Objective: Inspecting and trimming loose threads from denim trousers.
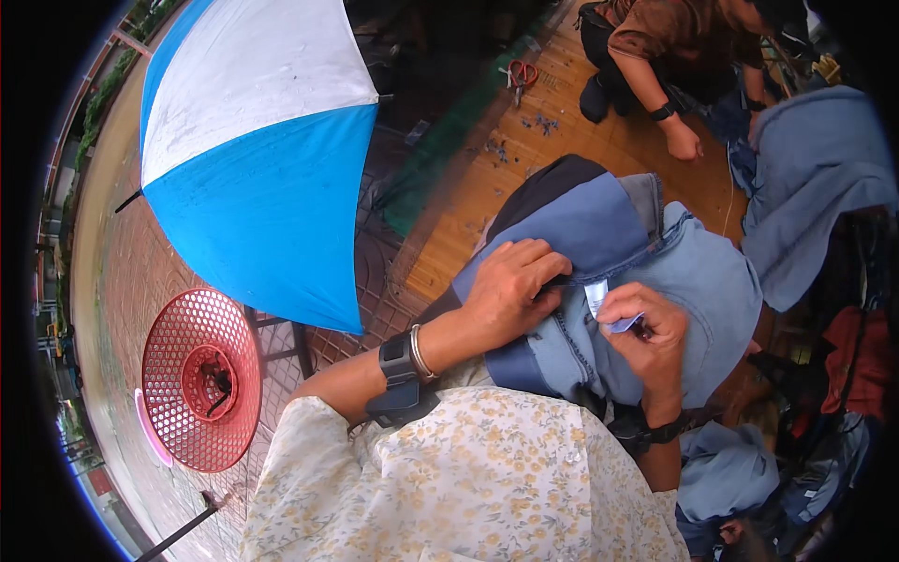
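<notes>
A light-blue denim garment [707, 281] with a darker blue panel lies bunched over my lap. My left hand [513, 292] is closed, its thumb and forefinger pinching the garment's seam. Beside it a white label [596, 295] stands out from that seam. My right hand [651, 328] is closed just right of the label, fingertips close to it. Between its fingers sits a small flat blue piece [626, 323], mostly hidden, so its kind cannot be made out.
A blue and white umbrella [267, 201] stands open at left, above a red perforated basket [164, 375]. Far off, red-handled scissors [520, 77] and scraps lie on a wooden floor [581, 126]. Another person [655, 56] crouches at upper right beside denim [824, 187]. More clothes [726, 468] are piled lower right.
</notes>
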A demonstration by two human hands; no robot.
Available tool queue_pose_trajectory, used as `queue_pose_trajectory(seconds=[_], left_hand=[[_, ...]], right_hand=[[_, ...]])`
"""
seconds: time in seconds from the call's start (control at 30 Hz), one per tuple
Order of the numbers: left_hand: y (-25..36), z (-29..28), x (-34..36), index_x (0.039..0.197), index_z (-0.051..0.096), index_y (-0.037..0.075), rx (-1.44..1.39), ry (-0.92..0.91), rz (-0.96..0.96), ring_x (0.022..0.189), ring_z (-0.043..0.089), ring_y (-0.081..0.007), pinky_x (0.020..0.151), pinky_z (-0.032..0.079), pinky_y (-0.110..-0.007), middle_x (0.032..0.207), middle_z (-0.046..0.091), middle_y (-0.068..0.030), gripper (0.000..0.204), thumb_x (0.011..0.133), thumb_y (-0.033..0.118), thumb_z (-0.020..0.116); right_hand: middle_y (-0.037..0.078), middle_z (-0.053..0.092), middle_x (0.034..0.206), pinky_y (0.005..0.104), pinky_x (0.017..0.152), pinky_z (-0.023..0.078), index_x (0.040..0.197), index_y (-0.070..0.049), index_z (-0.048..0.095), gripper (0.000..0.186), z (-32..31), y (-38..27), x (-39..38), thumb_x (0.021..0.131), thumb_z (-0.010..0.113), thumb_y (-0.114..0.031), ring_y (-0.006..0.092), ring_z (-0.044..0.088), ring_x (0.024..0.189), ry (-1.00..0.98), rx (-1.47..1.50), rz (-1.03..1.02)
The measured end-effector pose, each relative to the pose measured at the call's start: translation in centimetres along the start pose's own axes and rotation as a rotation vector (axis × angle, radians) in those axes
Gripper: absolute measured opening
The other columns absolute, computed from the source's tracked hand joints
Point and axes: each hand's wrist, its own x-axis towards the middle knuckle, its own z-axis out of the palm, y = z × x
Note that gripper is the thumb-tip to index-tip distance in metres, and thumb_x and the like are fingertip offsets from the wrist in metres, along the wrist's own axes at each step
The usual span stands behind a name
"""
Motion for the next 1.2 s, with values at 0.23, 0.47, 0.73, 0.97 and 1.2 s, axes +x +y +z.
queue_pose_trajectory(seconds=[0.23,0.47,0.73,0.97,1.2], left_hand=[[0.4,-0.2,0.3,0.079,0.059,0.007,-0.117,0.192,0.114,0.061,0.049,-0.0218,0.054,0.038,-0.031,0.066,0.044,-0.0049,0.025,0.057,-0.003,0.063],[0.9,-0.2,0.6,0.075,0.059,0.008,-0.113,0.259,0.201,0.058,0.046,-0.0202,0.051,0.035,-0.03,0.064,0.043,-0.0041,0.024,0.054,-0.005,0.061],[1.3,-0.2,0.8,0.072,0.058,0.008,-0.101,0.271,0.255,0.056,0.044,-0.0197,0.049,0.034,-0.03,0.064,0.042,-0.0037,0.024,0.053,-0.005,0.061],[1.3,0.2,0.5,0.071,0.058,0.008,-0.158,0.272,0.225,0.057,0.045,-0.0199,0.05,0.034,-0.03,0.064,0.042,-0.004,0.024,0.053,-0.006,0.063],[0.9,0.1,0.5,0.072,0.058,0.008,-0.218,0.295,0.178,0.059,0.047,-0.0202,0.051,0.036,-0.03,0.065,0.046,-0.005,0.027,0.051,-0.009,0.062]], right_hand=[[0.002,0.055,0.074,0.0184,0.05,0.034,0.088,-0.001,0.06,0.028,-2.2,-2.3,-0.2,0.071,0.074,-0.019,0.0054,0.041,0.056,-0.154,-0.084,0.105],[0.005,0.052,0.085,0.0201,0.062,0.037,0.108,-0.001,0.049,0.045,-1.6,-3.9,0.4,0.084,0.057,-0.039,0.0071,0.044,0.067,0.076,0.047,0.129],[0.005,0.054,0.076,0.0214,0.052,0.039,0.085,0.001,0.06,0.018,0.2,-4.9,3.0,0.069,0.067,0.003,0.0095,0.05,0.061,0.11,-0.286,-0.003],[0.004,0.052,0.067,0.0215,0.047,0.035,0.07,0.001,0.056,0.01,1.4,-3.6,2.5,0.072,0.066,-0.001,0.0079,0.046,0.054,0.094,-0.248,0.011],[0.002,0.053,0.064,0.0188,0.047,0.032,0.068,0.0,0.055,0.028,-2.8,-4.0,1.4,0.07,0.074,-0.021,0.0056,0.043,0.053,-0.325,-0.018,0.005]])
